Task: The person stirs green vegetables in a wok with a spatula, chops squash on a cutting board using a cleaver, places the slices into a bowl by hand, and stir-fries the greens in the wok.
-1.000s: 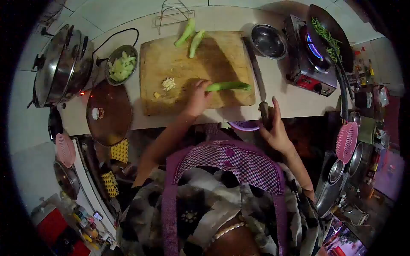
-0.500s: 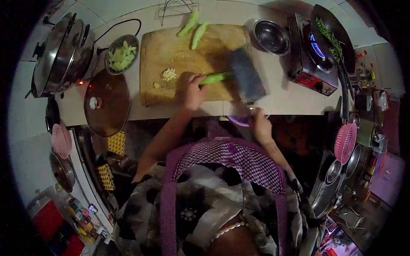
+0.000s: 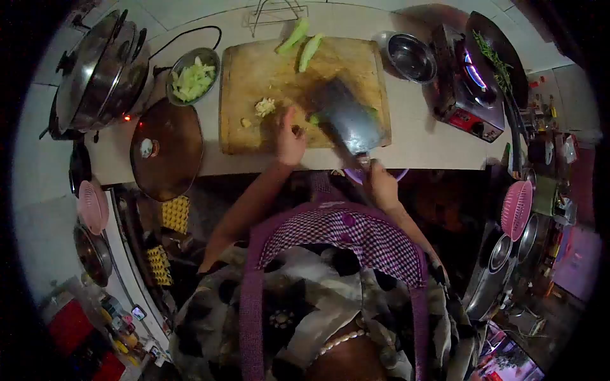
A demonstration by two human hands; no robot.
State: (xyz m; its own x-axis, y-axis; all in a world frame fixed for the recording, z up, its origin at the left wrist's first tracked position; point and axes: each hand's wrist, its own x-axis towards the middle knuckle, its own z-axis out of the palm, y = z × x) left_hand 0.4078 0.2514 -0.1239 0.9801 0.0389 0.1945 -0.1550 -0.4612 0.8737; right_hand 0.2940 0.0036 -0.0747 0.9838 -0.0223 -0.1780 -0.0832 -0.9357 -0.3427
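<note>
My right hand (image 3: 384, 185) grips the handle of a broad cleaver (image 3: 356, 124). Its dark blade lies flat over a long green vegetable (image 3: 314, 119) on the wooden cutting board (image 3: 254, 63), hiding most of it. To the left, my left hand (image 3: 291, 141) is off the vegetable, fingers apart and nothing in it. Beside that hand is a small heap of chopped pale bits, which look like garlic (image 3: 265, 106), with a small separate piece nearby. Two more long green vegetables (image 3: 310, 52) rest at the board's far edge.
Left of the board stands a bowl of cut pale green pieces (image 3: 194, 81), with a pot lid (image 3: 166, 159) below it and a large steamer pot (image 3: 95, 70) beyond. At right are a metal bowl (image 3: 412, 58) and a lit gas stove (image 3: 467, 95) beside a wok (image 3: 508, 38).
My left hand has let go of the green vegetable and opened. The cleaver has swung left and tipped flat over the vegetable. The whole view has shifted slightly.
</note>
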